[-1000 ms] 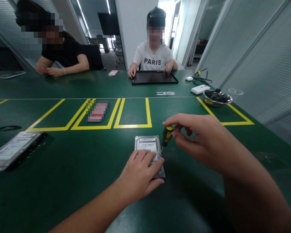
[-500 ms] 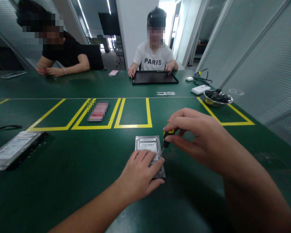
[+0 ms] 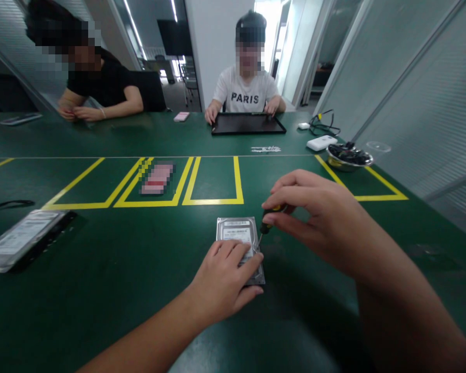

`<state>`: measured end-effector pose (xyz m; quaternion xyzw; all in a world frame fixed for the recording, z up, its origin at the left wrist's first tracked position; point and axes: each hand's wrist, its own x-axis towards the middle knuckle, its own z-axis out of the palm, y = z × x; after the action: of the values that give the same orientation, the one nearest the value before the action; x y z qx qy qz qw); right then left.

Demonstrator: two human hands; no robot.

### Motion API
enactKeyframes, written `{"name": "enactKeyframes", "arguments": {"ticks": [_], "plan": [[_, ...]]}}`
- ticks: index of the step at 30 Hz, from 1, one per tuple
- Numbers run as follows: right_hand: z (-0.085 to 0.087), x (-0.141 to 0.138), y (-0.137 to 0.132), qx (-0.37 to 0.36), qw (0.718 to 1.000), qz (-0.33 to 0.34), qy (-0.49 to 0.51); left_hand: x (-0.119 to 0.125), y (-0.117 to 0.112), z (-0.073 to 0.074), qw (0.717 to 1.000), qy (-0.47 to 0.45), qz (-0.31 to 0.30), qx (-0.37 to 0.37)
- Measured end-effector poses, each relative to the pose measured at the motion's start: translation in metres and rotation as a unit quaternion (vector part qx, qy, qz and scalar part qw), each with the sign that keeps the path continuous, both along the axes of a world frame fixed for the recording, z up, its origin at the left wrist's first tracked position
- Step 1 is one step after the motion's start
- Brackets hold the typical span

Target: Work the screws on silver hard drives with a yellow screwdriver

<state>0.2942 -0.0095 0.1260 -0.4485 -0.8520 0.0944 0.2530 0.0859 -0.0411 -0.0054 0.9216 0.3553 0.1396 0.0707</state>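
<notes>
A silver hard drive (image 3: 238,224) with a white label lies flat on the green table in front of me. My left hand (image 3: 227,274) rests over its lower half, fingers across the top and thumb by the near right corner, holding it down. Part of the label is hidden under those fingers. Between the thumb and fingertips of my right hand (image 3: 308,212) is a small black and yellow screwdriver (image 3: 265,228), tilted, its thin shaft reaching down to the drive's right edge. Whether the tip sits in a screw is too small to tell.
A larger hard drive (image 3: 21,238) lies at the left. Yellow tape (image 3: 213,202) marks areas along the table. At the right stand a metal bowl (image 3: 347,167) of dark parts and a white device (image 3: 321,143). Across, a person (image 3: 245,90) holds a black panel (image 3: 248,125); another person (image 3: 101,88) sits left.
My right hand has shifted slightly upward and its fingers have turned the screwdriver's handle a little. The left hand and the hard drive stay in place.
</notes>
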Motion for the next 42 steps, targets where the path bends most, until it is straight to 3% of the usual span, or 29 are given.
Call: {"name": "enactKeyframes", "arguments": {"ticks": [3,12,21,27,35,42], "plan": [[0.001,0.0,0.0,0.013,1.0,-0.014,-0.014,0.0,0.0,-0.001,1.0,0.001,0.0,-0.001],[-0.003,0.005,0.0,0.034,0.999,0.032,0.006,-0.001,0.0,-0.002,1.0,0.001,-0.001,0.001],[0.002,0.005,-0.001,0.022,0.998,-0.012,-0.062,0.0,0.0,-0.002,1.0,0.004,0.003,-0.011],[0.002,0.004,-0.002,0.005,0.998,0.021,-0.054,0.0,0.0,-0.001,1.0,0.005,0.0,-0.01],[0.002,0.0,-0.004,0.007,0.995,-0.021,-0.095,-0.001,0.0,0.001,1.0,-0.013,0.0,-0.016],[0.003,-0.001,-0.005,0.004,0.995,-0.029,-0.098,0.006,0.008,0.01,0.992,-0.084,0.058,-0.079]]}}
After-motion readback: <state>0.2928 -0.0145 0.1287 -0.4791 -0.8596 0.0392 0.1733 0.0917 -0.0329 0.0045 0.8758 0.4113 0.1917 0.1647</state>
